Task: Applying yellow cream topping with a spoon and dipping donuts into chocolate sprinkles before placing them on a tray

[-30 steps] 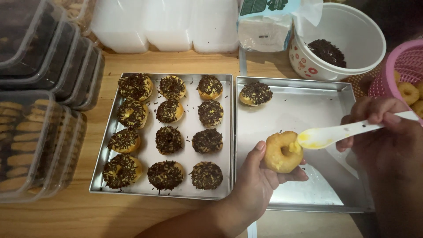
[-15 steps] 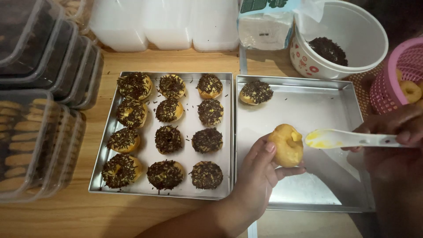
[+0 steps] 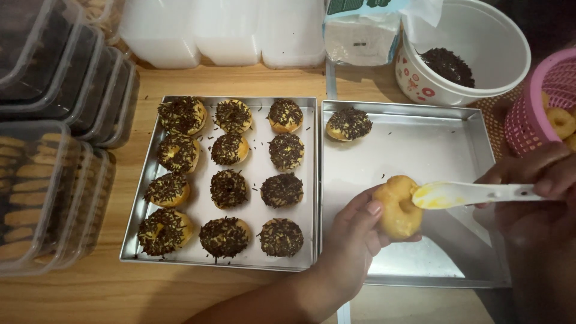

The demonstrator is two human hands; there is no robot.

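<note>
Above the right tray (image 3: 456, 144), the left hand (image 3: 351, 246) pinches a plain doughnut (image 3: 397, 207) while the right hand (image 3: 543, 186), closed on a white spatula (image 3: 474, 193), touches its yellow-smeared blade to the doughnut's top.

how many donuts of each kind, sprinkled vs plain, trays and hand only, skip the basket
sprinkled donuts, left tray: 12
sprinkled donut, right tray: 1
plain donut in left hand: 1
total: 14
</note>
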